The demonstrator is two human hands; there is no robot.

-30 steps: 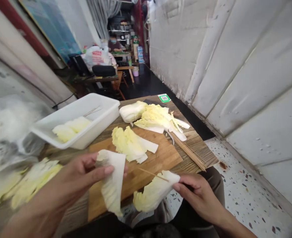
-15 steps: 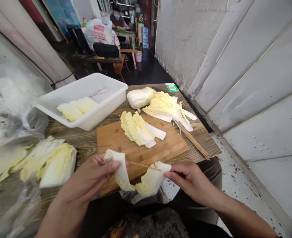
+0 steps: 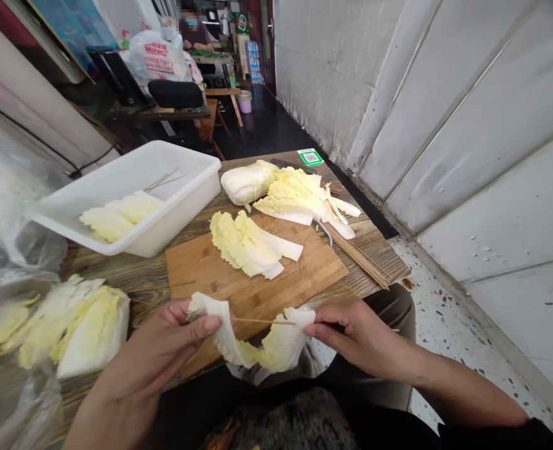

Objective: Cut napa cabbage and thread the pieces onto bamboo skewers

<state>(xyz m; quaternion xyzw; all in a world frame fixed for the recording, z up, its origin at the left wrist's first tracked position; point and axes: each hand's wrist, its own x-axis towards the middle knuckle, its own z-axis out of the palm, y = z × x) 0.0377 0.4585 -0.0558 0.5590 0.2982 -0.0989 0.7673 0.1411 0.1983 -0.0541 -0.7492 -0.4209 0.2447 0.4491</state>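
Note:
Between my hands hangs a napa cabbage leaf [image 3: 283, 347], sagging in the middle, with a thin wooden skewer [image 3: 263, 322] running across from one end to the other. My left hand [image 3: 182, 331] pinches the leaf's left end between thumb and fingers. At the right end, my right hand [image 3: 346, 328] grips the white stem part; the skewer's tip lies close to those fingers. Just beyond, more cabbage leaves [image 3: 253, 245] lie on the wooden cutting board [image 3: 316, 265]. The leaf partly hides how the skewer passes through it at the left.
A white plastic tub [image 3: 177, 194] at the back left holds skewered leaves. Cabbage pieces [image 3: 93, 328] and plastic bags lie left. A cabbage [image 3: 248, 181], loose leaves and a bundle of skewers [image 3: 361, 259] sit at the right. A person [image 3: 196, 34] sits at a far table.
My hands and the leaf are slightly closer together, and less of the skewer shows between the leaf's ends. The whole view has shifted a little.

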